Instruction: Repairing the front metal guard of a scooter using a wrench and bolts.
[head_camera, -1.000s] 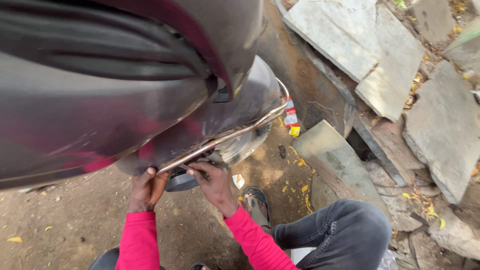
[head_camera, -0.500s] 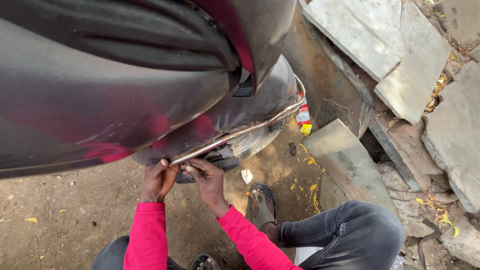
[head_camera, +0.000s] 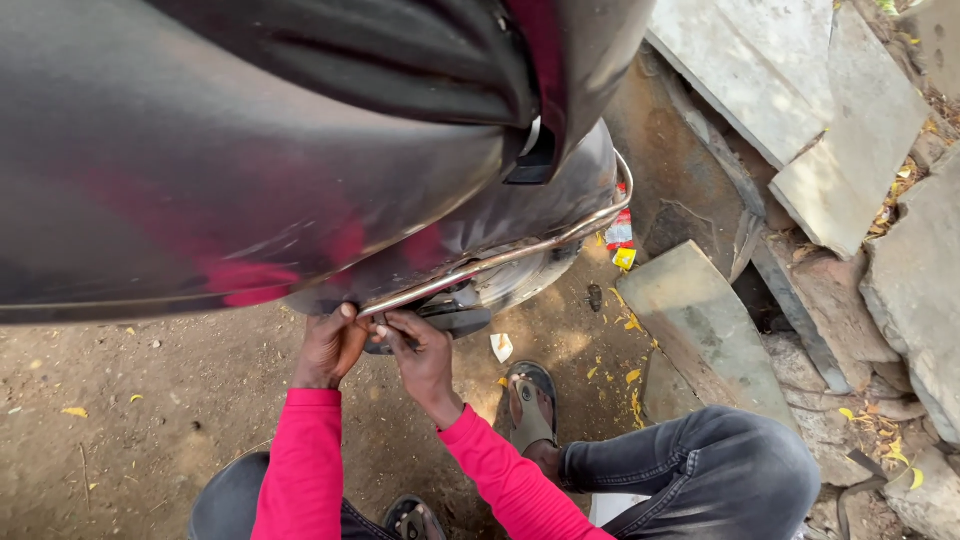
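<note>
Under the dark scooter body (head_camera: 250, 180), both hands work at the near end of a chrome guard rail (head_camera: 500, 255). Left hand (head_camera: 330, 345): fingers curled up and under the panel edge, thumb tip pressed against the rail's end; what the fingertips grip is hidden. Right hand (head_camera: 425, 355): just beside the left, nearly touching it, fingers bunched together and pinching at the rail end; cannot tell whether a small part sits between the fingertips. Rail runs up and away from the right hand, curving along the lower body toward a red and yellow wrapper (head_camera: 621, 240) lying beyond its far bend. Directly past the hands, a dark rounded part (head_camera: 455, 320) sits below the rail, touching or very near the right knuckles. Pink sleeves (head_camera: 300, 460) cover both forearms. Right of the right hand: scrap of white paper (head_camera: 501, 347) on the dirt ground (head_camera: 130, 430), then a sandalled foot (head_camera: 530, 400) and a knee in dark jeans (head_camera: 720, 470). Farther right, well apart, grey stone slabs (head_camera: 700, 320) lie tilted and stacked.
</note>
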